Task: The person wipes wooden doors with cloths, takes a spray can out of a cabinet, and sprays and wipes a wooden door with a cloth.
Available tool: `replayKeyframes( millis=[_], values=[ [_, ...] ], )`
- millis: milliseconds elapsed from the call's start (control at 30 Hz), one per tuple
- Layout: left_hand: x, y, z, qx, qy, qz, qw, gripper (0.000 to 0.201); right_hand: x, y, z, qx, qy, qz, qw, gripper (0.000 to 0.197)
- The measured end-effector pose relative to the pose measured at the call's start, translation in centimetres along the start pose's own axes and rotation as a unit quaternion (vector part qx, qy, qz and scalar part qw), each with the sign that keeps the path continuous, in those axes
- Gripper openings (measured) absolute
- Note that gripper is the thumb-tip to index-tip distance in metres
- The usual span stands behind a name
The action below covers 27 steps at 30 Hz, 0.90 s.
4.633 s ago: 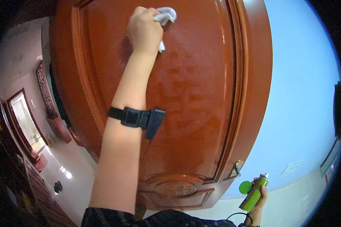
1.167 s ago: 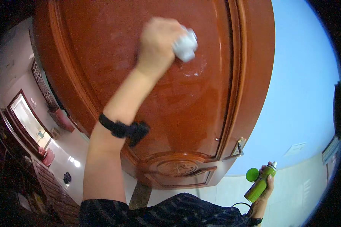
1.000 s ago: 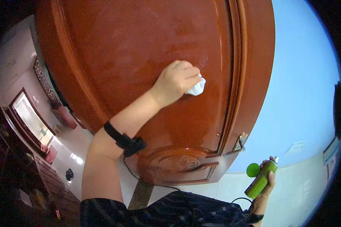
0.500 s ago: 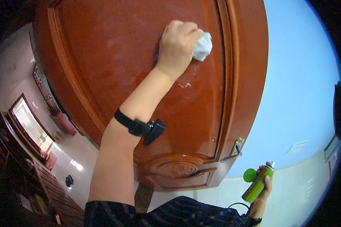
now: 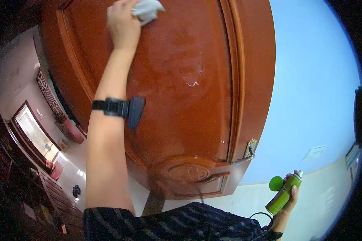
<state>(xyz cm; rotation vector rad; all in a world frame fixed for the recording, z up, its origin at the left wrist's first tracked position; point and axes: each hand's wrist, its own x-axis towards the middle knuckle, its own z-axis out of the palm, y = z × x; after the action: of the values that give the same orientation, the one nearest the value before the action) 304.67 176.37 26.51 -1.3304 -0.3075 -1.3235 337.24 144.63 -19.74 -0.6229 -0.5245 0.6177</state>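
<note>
My left hand (image 5: 124, 24) is closed round a crumpled white cloth (image 5: 148, 11) and presses it near the top left of a reddish-brown wooden door panel (image 5: 165, 104). That hand is slightly blurred by motion. At the lower right, away from the door, my right hand (image 5: 294, 197) grips a green spray can (image 5: 280, 200) with a white nozzle, tilted up to the right. A round green cap (image 5: 276, 183) sits beside the can at the fingers of that hand. White smears (image 5: 193, 83) show on the panel, right of my left arm.
A metal door handle (image 5: 249, 152) juts out at the door's lower right. Beyond it is a light blue wall (image 5: 309, 80) with a white plate (image 5: 315, 153). On the left, a hallway has a lit doorway (image 5: 34, 124), dark shoes (image 5: 76, 190) and a wooden cabinet (image 5: 58, 197).
My left hand has slid the cloth up and left across the panel, uncovering more of the white smears. The right hand still holds the can, slightly farther right in view.
</note>
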Motion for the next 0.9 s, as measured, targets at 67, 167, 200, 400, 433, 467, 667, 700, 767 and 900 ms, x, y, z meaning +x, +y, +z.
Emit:
replayKeyframes(
  millis=[67, 167, 200, 400, 433, 467, 667, 700, 767, 900],
  values=[
    [0.4, -0.5, 0.8, 0.006, -0.011, -0.021, 1.000, 0.023, 0.1, 0.1, 0.2, 0.002, 0.011, -0.010, 1.000, 0.077],
    [0.8, 2.7, 1.9, -0.138, -0.008, 0.014, 0.990, 0.019, -0.5, -0.7, 2.2, -0.002, 0.002, 0.015, 1.000, 0.076],
    [0.2, 4.5, 2.4, -0.219, 0.004, 0.063, 0.974, 0.023, -0.6, -1.3, 3.0, -0.006, 0.002, 0.013, 1.000, 0.076],
    [-1.8, 7.8, -0.7, -0.267, -0.086, 0.027, 0.960, 0.033, -0.6, -3.2, 5.9, -0.020, -0.005, 0.032, 0.999, 0.077],
    [-2.1, 7.3, -1.4, -0.280, -0.110, 0.043, 0.953, 0.030, -0.8, -3.3, 6.4, -0.021, -0.006, 0.031, 0.999, 0.077],
    [-2.7, 7.3, -1.7, -0.295, -0.128, 0.057, 0.945, 0.026, -0.8, -3.3, 6.4, -0.024, -0.005, 0.035, 0.999, 0.077],
    [-7.6, 8.2, -2.5, -0.377, -0.236, 0.076, 0.893, 0.010, -0.5, -1.9, 3.4, -0.011, -0.013, 0.008, 1.000, 0.076],
    [-7.6, 7.9, -2.1, -0.408, -0.293, 0.044, 0.864, 0.011, -0.1, -1.1, 2.2, -0.009, -0.012, 0.004, 1.000, 0.076],
    [-5.5, 4.0, -1.1, -0.331, -0.130, -0.019, 0.935, 0.011, 0.2, -0.2, 0.2, -0.016, -0.007, -0.019, 1.000, 0.076],
    [0.3, -2.5, -0.8, 0.024, 0.022, -0.051, 0.998, 0.028, 0.5, 0.0, -0.4, -0.039, -0.022, -0.013, 0.999, 0.074]
  ],
)
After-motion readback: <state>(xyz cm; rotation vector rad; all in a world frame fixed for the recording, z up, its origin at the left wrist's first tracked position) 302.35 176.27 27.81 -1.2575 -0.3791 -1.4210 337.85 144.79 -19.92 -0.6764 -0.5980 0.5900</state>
